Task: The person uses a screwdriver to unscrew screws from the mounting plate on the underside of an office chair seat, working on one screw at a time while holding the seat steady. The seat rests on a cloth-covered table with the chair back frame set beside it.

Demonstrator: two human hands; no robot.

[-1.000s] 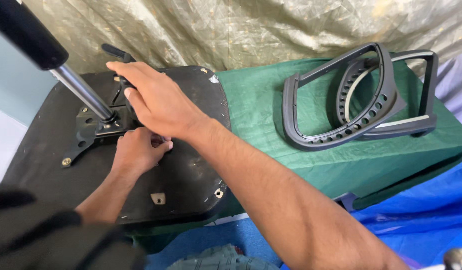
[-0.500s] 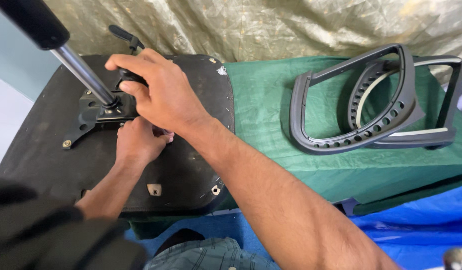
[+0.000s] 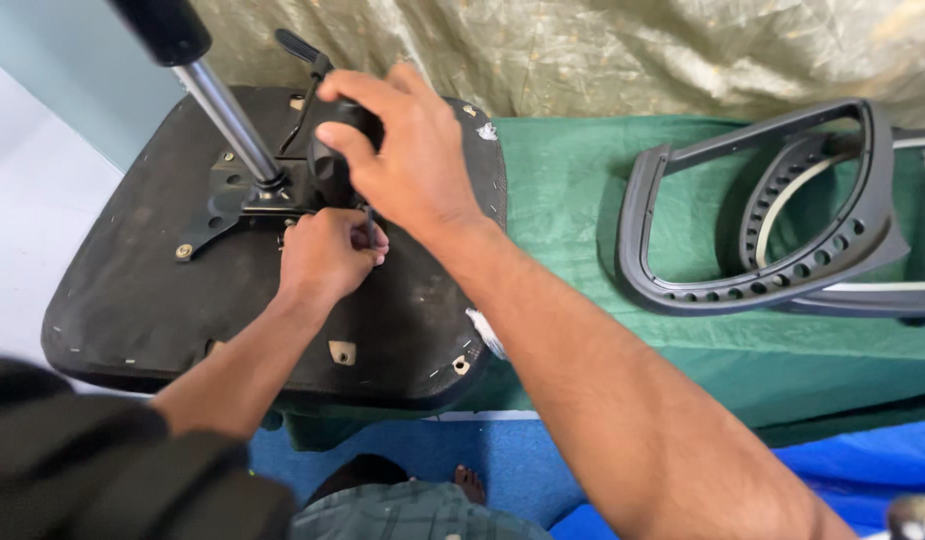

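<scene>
An upturned black chair seat [image 3: 142, 290] lies on the table with its metal mechanism plate [image 3: 232, 205] and a chrome gas cylinder [image 3: 222, 110] sticking up. My left hand [image 3: 327, 255] is closed around a small dark tool at the plate's edge. My right hand [image 3: 402, 160] reaches over it and grips a black knob on the mechanism. A black lever [image 3: 302, 55] pokes out behind the plate.
Green cloth [image 3: 562, 200] covers the table. Two grey plastic armrest frames [image 3: 772, 210] lie on it at the right. A crinkled tan sheet [image 3: 632, 50] hangs behind. Blue floor [image 3: 502, 470] and a bare foot show below the table edge.
The view has shifted, so the seat and armrests sit further right. My right hand has moved from lying flat over the plate to gripping the knob. My left hand stays at the plate.
</scene>
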